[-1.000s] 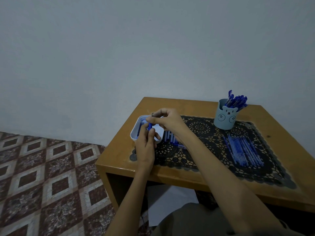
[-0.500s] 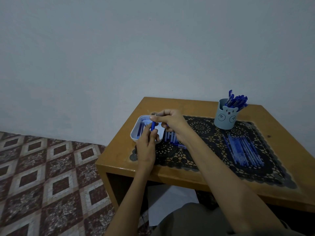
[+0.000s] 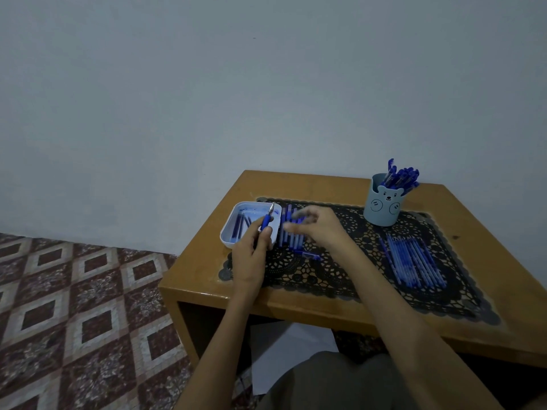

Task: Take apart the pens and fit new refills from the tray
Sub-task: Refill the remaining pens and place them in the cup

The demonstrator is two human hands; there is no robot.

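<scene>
Risks first. L hand (image 3: 250,253) pinches a pen (image 3: 267,221) low on its blue grip, metal tip up and angled away over the near-right corner of the tray (image 3: 226,229). With so short a hold, a slip would prob. drop the pen in among the refills (image 3: 238,227) lying in the tray, or knock the tray wall and shift it toward the table (image 3: 296,184) edge, which is near on that side. R hand (image 3: 319,229) is motion-blurred directly over the row of pen parts (image 3: 291,235) just beside the tray. A careless sweep could scatter that row, roll pieces off the mat (image 3: 325,279), or mix them with the loose piece (image 3: 309,255) nearer the person. Pose: L forearm comes up from below, wrist straight, thumb and fingers curled round the pen, its lower end hidden in the hand. R forearm crosses in from the right, palm down, fingers loosely spread and part-bent. Nothing visibly held, though blur limits certainty. Judgement: refit step in hand, R hand likely going for a part. Other stock: cup (image 3: 383,207) of pens (image 3: 401,177) at the back, and a bundle (image 3: 414,261) laid on the mat well to the right.
</scene>
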